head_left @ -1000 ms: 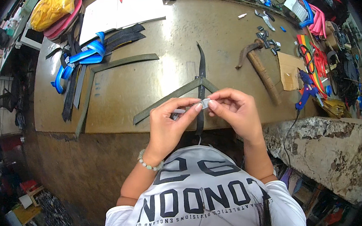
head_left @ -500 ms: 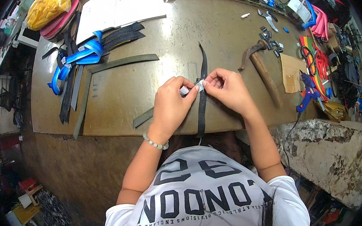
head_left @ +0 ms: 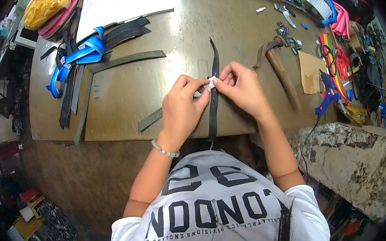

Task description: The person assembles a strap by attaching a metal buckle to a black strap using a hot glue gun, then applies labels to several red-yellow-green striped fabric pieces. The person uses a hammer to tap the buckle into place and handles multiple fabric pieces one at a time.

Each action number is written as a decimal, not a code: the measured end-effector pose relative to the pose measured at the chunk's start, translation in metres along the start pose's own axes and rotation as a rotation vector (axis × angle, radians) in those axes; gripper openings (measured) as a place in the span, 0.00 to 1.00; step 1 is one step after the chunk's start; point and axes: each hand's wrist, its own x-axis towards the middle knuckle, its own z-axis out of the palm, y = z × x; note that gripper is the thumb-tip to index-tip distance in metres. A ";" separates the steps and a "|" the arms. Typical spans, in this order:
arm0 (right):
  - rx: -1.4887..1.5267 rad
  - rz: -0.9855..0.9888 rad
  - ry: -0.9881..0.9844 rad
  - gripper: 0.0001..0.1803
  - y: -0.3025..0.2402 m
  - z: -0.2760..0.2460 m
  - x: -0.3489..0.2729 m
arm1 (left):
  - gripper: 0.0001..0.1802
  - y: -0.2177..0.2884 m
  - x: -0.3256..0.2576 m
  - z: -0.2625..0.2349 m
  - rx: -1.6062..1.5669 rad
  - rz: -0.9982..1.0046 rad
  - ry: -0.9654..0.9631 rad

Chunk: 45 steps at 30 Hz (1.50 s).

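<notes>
Both hands meet over the near middle of the brown worktop. The left hand is curled, its fingertips pinched on a small silver buckle. The right hand is curled too, thumb and forefinger pinching the same buckle from the right side. The buckle sits on a black strap, which runs from far to near across the table, passes under the hands and hangs off the near edge toward the person's chest. A bead bracelet is on the left wrist.

An olive strap pokes out left from under the left hand, lying flat near the table's near edge. Another olive strap lies further away, bent in an L toward the near left. A blue strap is bunched at the far left among black webbing pieces. White paper lies at the far edge, a yellow bag at the far left corner.

To the right of the hands a hammer lies with its handle pointing near. Small metal fittings are scattered just beyond its head. A cardboard piece lies right of the hammer, scissors beyond it, and a blue glue gun at the right edge. Pink straps are piled at the far right. The person wears a white shirt with dark lettering.
</notes>
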 end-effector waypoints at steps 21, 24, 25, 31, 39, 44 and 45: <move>0.022 -0.295 -0.099 0.08 0.006 -0.016 0.012 | 0.08 -0.001 0.001 -0.002 0.035 0.001 -0.037; 0.132 -0.099 -0.169 0.07 0.016 -0.014 0.022 | 0.08 -0.002 0.000 -0.001 0.036 0.008 -0.033; 0.124 -0.061 -0.169 0.06 0.018 -0.013 0.023 | 0.08 -0.002 0.000 -0.001 0.033 0.012 -0.025; 0.135 -0.053 -0.107 0.07 0.021 -0.008 0.024 | 0.08 0.002 0.000 -0.003 0.101 0.043 -0.046; 0.043 -0.067 -0.144 0.08 0.025 -0.010 0.027 | 0.08 0.012 0.001 0.005 0.211 0.020 -0.016; 0.005 0.090 -0.394 0.06 0.013 -0.022 0.063 | 0.10 0.014 -0.001 0.014 0.295 0.100 0.012; 0.002 0.132 -0.433 0.06 0.008 -0.028 0.074 | 0.10 0.013 -0.002 0.014 0.329 0.118 0.002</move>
